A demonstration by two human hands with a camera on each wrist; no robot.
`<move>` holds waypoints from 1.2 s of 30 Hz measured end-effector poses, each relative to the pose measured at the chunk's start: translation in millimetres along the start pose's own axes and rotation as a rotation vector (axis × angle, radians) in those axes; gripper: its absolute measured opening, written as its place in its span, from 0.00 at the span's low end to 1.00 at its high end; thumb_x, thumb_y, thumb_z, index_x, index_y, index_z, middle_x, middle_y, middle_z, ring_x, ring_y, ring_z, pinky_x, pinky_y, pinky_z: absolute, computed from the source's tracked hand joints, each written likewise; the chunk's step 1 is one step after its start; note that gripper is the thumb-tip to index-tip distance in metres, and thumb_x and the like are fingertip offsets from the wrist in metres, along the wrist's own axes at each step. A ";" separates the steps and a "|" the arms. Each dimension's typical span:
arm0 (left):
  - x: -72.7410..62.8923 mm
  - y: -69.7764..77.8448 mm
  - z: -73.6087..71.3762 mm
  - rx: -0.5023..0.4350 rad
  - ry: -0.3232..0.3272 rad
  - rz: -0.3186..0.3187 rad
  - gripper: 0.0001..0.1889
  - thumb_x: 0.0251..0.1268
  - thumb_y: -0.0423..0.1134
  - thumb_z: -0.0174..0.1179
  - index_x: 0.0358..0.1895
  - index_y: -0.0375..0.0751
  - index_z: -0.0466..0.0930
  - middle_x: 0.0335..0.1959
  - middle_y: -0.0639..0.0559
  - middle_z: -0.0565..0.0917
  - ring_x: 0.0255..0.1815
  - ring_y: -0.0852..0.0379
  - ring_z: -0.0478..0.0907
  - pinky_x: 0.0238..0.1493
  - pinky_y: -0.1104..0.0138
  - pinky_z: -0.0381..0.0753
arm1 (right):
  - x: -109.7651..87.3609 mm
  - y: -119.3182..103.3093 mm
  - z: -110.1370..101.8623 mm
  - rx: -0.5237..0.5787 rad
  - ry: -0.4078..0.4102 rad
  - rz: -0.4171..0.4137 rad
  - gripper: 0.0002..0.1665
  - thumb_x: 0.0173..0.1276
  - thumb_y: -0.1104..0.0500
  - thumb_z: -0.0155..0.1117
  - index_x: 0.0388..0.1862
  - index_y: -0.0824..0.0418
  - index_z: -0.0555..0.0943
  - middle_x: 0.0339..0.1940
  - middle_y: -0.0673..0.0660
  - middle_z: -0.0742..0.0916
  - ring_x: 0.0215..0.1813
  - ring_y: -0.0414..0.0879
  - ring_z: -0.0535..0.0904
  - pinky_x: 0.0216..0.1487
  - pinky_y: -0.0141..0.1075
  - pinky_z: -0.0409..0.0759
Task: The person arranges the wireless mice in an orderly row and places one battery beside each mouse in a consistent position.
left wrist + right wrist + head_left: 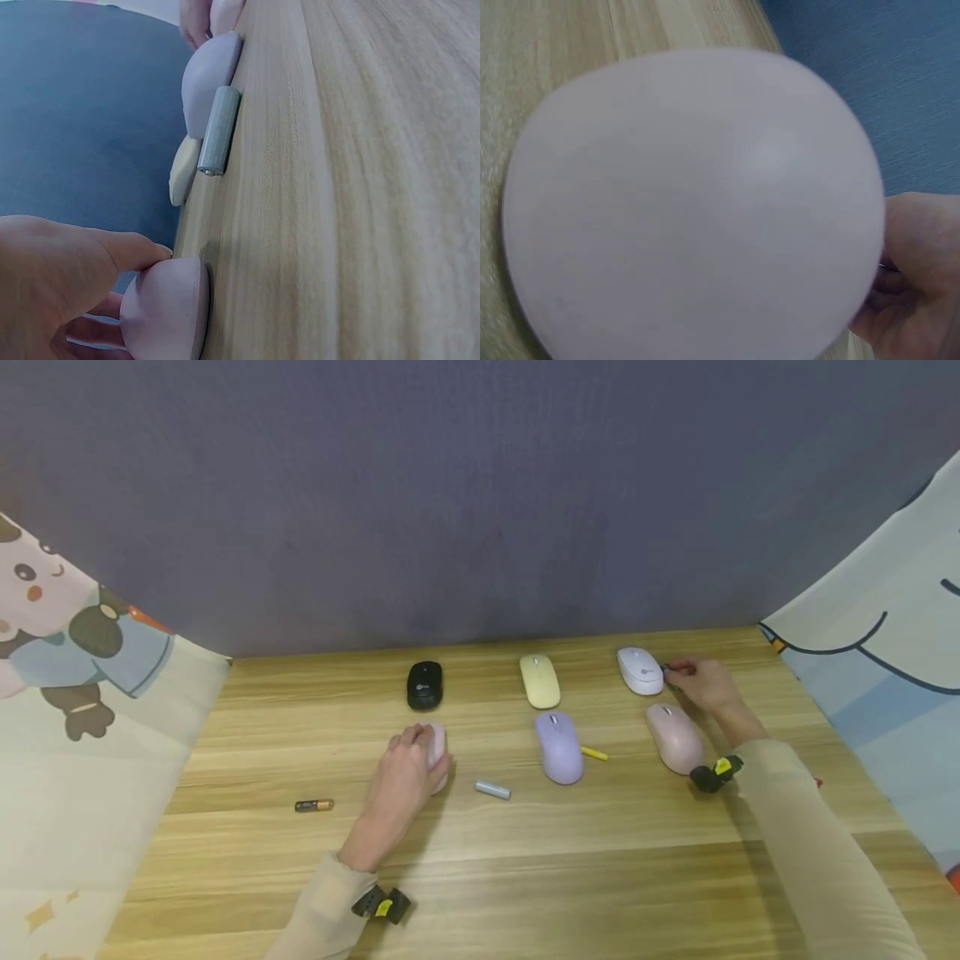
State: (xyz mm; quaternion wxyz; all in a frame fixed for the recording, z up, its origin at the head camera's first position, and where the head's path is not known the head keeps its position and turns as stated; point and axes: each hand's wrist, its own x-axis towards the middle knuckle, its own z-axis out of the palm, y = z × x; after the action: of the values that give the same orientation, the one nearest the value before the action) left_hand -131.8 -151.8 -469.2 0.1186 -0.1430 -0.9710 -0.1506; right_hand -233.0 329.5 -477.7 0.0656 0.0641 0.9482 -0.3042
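My left hand (405, 770) grips a pale pink computer mouse (438, 752) on the table, thumb and fingers around its sides in the left wrist view. At the back right, the fingertips of my right hand (703, 683) pinch a small dark green thing (672, 687), beside a white mouse (641, 671); its kind is too small to tell. A second pink mouse (675, 739) lies just nearer than that hand and hides most of it in the right wrist view. A grey battery (492, 790) lies right of my left hand.
A black mouse (425, 685) and a yellow mouse (540, 682) lie along the back. A purple mouse (560, 748) is mid-table, a yellow battery (595, 752) beside it. A black-and-copper battery (313, 806) lies at left. A dark grey panel (480, 527) rises behind the table.
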 end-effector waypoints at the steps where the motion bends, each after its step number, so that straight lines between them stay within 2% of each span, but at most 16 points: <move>1: 0.1 0.1 -0.2 0.001 -0.002 -0.002 0.28 0.63 0.45 0.74 0.57 0.25 0.82 0.54 0.29 0.84 0.46 0.37 0.86 0.40 0.55 0.91 | 0.1 0.3 -0.1 0.003 0.000 -0.002 0.29 0.81 0.51 0.55 0.64 0.75 0.73 0.55 0.76 0.82 0.55 0.67 0.79 0.58 0.58 0.78; 6: 0.3 1.3 -2.0 -0.002 -0.006 0.000 0.29 0.63 0.45 0.74 0.57 0.24 0.82 0.55 0.29 0.84 0.47 0.37 0.86 0.40 0.55 0.91 | -0.1 5.2 -0.5 0.026 0.008 -0.016 0.32 0.82 0.48 0.53 0.65 0.76 0.73 0.57 0.77 0.82 0.56 0.67 0.79 0.57 0.56 0.79; 13: 0.7 3.0 -3.2 -0.011 -0.013 -0.001 0.28 0.62 0.44 0.74 0.57 0.24 0.82 0.54 0.28 0.84 0.46 0.37 0.86 0.39 0.55 0.91 | -2.6 10.6 -1.3 0.082 0.021 0.009 0.37 0.83 0.43 0.49 0.69 0.75 0.72 0.61 0.77 0.81 0.61 0.69 0.78 0.63 0.60 0.77; 26: 0.2 2.0 -2.0 -0.014 -0.017 -0.010 0.28 0.63 0.44 0.74 0.57 0.24 0.82 0.54 0.28 0.84 0.45 0.37 0.86 0.38 0.55 0.91 | -7.7 8.9 -3.0 0.107 0.043 0.025 0.38 0.84 0.44 0.45 0.69 0.78 0.70 0.59 0.78 0.80 0.58 0.68 0.79 0.59 0.55 0.79; 32: -0.3 2.1 -2.1 -0.011 -0.011 -0.006 0.28 0.62 0.44 0.74 0.57 0.24 0.82 0.54 0.28 0.84 0.46 0.36 0.86 0.39 0.55 0.91 | -9.4 8.3 -3.7 0.103 0.040 0.027 0.38 0.84 0.44 0.44 0.70 0.78 0.70 0.62 0.79 0.78 0.62 0.70 0.76 0.63 0.60 0.75; 34: -0.4 2.1 -2.2 -0.011 -0.011 -0.007 0.28 0.62 0.44 0.74 0.57 0.24 0.82 0.54 0.28 0.84 0.46 0.36 0.86 0.39 0.55 0.91 | -9.9 8.5 -4.3 0.100 0.040 0.027 0.38 0.84 0.44 0.44 0.69 0.78 0.70 0.62 0.79 0.78 0.61 0.70 0.76 0.61 0.57 0.77; 36: -0.4 2.1 -2.5 -0.012 -0.012 -0.008 0.28 0.62 0.44 0.74 0.57 0.24 0.82 0.54 0.28 0.84 0.46 0.36 0.86 0.39 0.54 0.91 | -10.2 8.7 -4.4 0.107 0.039 0.027 0.37 0.84 0.44 0.45 0.69 0.78 0.70 0.60 0.78 0.80 0.58 0.68 0.78 0.55 0.49 0.80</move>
State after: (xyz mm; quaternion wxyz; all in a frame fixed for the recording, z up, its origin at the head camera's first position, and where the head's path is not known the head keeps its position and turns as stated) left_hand -130.3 -150.8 -466.5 0.1113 -0.1407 -0.9714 -0.1559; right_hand -221.9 338.3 -477.5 0.0477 0.0862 0.9307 -0.3523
